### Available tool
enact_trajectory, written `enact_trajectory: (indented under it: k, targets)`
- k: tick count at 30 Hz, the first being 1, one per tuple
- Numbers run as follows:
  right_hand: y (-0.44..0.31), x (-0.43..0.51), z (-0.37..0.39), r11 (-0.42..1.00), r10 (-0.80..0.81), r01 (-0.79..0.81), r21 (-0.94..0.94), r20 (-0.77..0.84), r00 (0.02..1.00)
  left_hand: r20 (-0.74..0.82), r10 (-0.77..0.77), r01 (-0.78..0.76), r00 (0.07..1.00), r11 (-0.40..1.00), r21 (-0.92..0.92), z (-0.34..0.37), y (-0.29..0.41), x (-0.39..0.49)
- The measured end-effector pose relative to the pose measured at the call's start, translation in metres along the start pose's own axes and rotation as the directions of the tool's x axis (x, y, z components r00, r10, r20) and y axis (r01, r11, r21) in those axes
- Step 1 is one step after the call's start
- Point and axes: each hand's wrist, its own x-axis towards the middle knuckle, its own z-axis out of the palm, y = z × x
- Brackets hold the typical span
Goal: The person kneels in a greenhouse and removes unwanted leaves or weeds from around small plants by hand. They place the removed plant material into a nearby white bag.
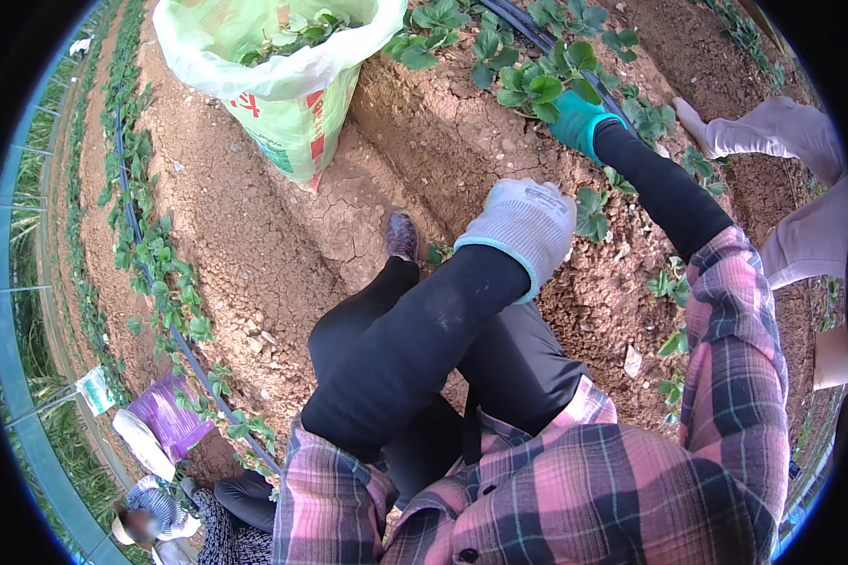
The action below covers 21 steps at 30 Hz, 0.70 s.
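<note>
My left hand (pixel 526 219), in a pale grey knit glove with a light-blue cuff, is over the soil in front of my knees. Its fingers look curled; the palm faces away, so anything inside it is hidden. Farther off, my right hand (pixel 578 126) wears a teal glove and reaches in at a strawberry plant (pixel 540 81). Leaves cover its fingertips, and whether they grip a stem cannot be seen. A smaller strawberry plant (pixel 591 213) grows from the ridge just right of my left hand.
An open woven plastic sack (pixel 300 116) with cut leaves (pixel 304 34) inside stands in the furrow ahead. Black drip tubing (pixel 526 25) runs along the planted ridge. A person's legs (pixel 770 134) are at the right. Another person (pixel 162 512) is at lower left, near a purple crate (pixel 169 417).
</note>
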Motion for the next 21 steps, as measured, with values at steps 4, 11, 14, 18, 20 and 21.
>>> enact_trajectory:
  k: [4,11,14,18,20,21]
  targets:
    - [0.091,0.029,0.083,0.980,-0.063,0.120,0.156,-0.330,0.942,-0.040,0.045,-0.045,0.998,0.999,0.018,-0.005,0.001,-0.002]
    - [0.095,0.034,0.049,0.980,-0.130,0.158,0.123,-0.206,0.970,-0.038,0.044,-0.043,0.998,0.999,0.013,-0.014,-0.003,-0.009]
    - [0.059,0.044,0.029,0.842,0.029,-0.017,0.539,-0.013,1.000,0.001,0.017,-0.017,1.000,1.000,0.013,-0.014,-0.005,-0.013]
    - [0.064,0.057,0.035,0.997,-0.046,0.053,0.062,-0.117,0.992,-0.041,0.046,-0.046,0.998,0.999,-0.004,-0.010,0.003,-0.003]
    - [0.101,0.057,0.054,0.978,-0.173,0.135,-0.161,-0.251,0.952,0.027,0.083,-0.084,0.996,0.996,0.010,-0.016,0.014,0.003]
    - [0.080,0.060,0.051,0.985,-0.161,0.140,-0.098,-0.262,0.952,0.032,0.060,-0.060,0.998,0.998,0.003,-0.013,0.010,0.000]
